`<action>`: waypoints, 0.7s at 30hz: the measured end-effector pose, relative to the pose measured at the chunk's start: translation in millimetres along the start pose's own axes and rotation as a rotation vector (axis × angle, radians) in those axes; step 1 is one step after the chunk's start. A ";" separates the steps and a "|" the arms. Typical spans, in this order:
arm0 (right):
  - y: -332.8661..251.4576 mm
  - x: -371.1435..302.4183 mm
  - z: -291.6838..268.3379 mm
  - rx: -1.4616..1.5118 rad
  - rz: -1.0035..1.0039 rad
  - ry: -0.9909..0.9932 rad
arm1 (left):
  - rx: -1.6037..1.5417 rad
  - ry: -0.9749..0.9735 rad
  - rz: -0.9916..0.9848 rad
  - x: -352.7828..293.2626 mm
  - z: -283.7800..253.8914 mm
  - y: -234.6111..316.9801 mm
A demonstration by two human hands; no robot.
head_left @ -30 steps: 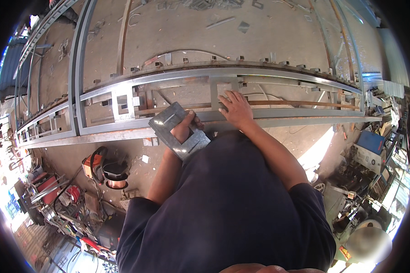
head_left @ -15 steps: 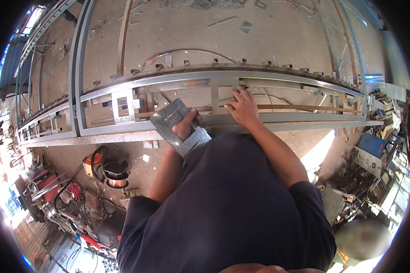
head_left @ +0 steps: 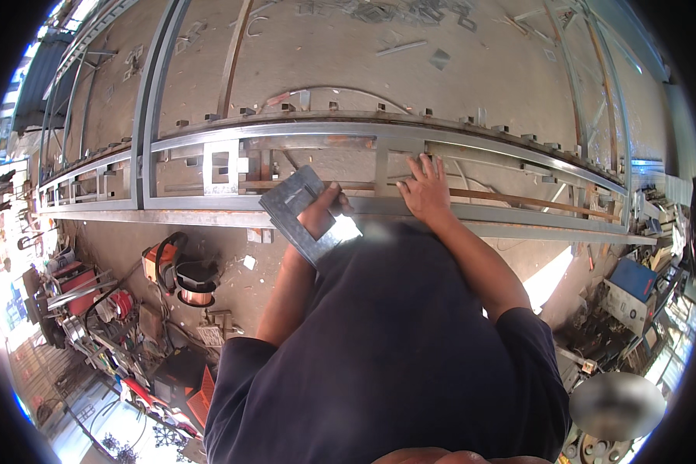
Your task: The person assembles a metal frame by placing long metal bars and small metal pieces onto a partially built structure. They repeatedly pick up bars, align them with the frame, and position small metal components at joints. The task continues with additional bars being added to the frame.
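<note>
My left hand [head_left: 322, 210] is closed around a small stack of flat grey metal square frames [head_left: 288, 203] with cut-out middles, held at a tilt in front of my body. One lower corner of the stack shines brightly. My right hand [head_left: 427, 189] lies palm down with fingers spread at the near right corner of another square metal frame [head_left: 382, 168]. That piece spans the two rails of a long steel framework [head_left: 286, 204]. Farther left, a similar bright square frame [head_left: 208, 168] sits between the same rails.
An orange and black machine [head_left: 153, 261] and a copper-coloured wire spool [head_left: 196, 298] stand on the floor at left. Tools and scrap crowd the left side. A blue and white box-shaped machine [head_left: 630, 290] is at right. Metal offcuts [head_left: 440, 59] lie on the far floor.
The whole view has shifted, with the framework appearing farther right. My right hand's fingers have straightened and drawn slightly toward me on the square frame. My left hand keeps its stack.
</note>
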State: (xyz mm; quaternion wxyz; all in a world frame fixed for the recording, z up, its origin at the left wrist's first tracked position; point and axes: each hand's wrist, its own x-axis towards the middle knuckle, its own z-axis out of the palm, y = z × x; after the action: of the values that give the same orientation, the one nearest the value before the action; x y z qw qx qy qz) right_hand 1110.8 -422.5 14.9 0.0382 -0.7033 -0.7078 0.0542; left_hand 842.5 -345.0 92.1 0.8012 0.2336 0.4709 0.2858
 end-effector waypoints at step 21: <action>116.3 -93.5 -112.1 1.029 0.131 -0.189 | 0.345 -0.113 0.232 13.8 192.4 -148.3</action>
State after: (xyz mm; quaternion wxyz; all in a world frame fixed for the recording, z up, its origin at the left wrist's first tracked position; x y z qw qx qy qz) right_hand 1241.5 -512.8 112.9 0.3114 -0.6283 -0.5446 0.4601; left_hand 1054.1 -463.8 74.2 0.7363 0.4356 0.4369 0.2779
